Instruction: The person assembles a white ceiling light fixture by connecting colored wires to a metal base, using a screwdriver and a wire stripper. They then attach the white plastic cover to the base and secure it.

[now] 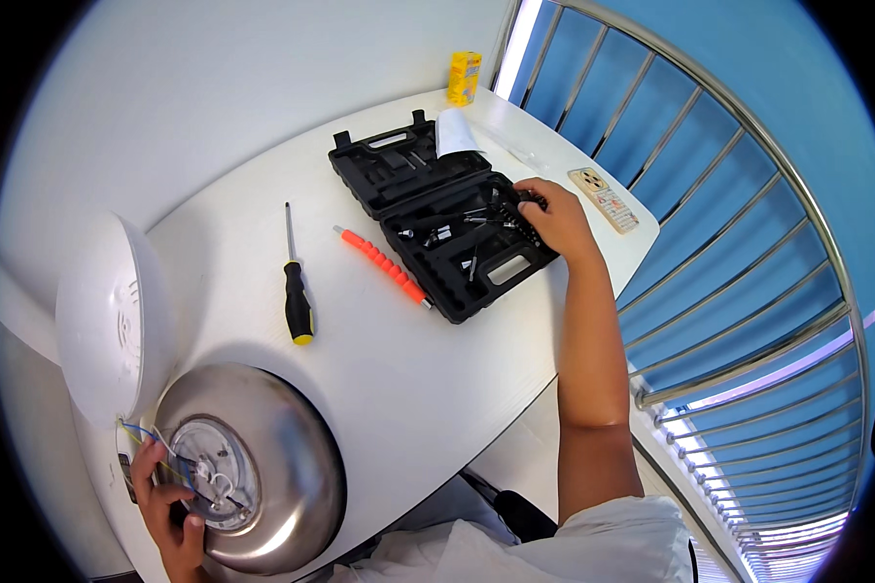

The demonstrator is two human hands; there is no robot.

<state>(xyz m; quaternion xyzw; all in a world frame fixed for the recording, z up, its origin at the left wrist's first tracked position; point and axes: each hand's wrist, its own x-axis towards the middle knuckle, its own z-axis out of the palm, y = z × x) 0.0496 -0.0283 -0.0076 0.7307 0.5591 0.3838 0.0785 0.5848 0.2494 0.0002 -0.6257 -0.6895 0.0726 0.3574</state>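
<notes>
A tool case (437, 209), black and hinged open, lies on the table with small metal bits and sockets in its lower half. My right hand (557, 222) reaches into its right side, fingers and thumb closed at a black bit holder (517, 220). At the lower left sits a round brushed-metal lamp base (297, 466), its inner disc facing up with blue, white and yellow wires. My left hand (168, 510) touches its left side near the wires (146, 434), fingers apart. A white dome lampshade (102, 316) stands on edge behind it.
Between lamp and case lie a black-and-yellow screwdriver (297, 291) and an orange flexible shaft (384, 267). White paper (455, 133) rests on the case lid. A yellow box (464, 78) and a beige remote control (603, 200) are farther back. A metal railing (749, 126) borders the right side.
</notes>
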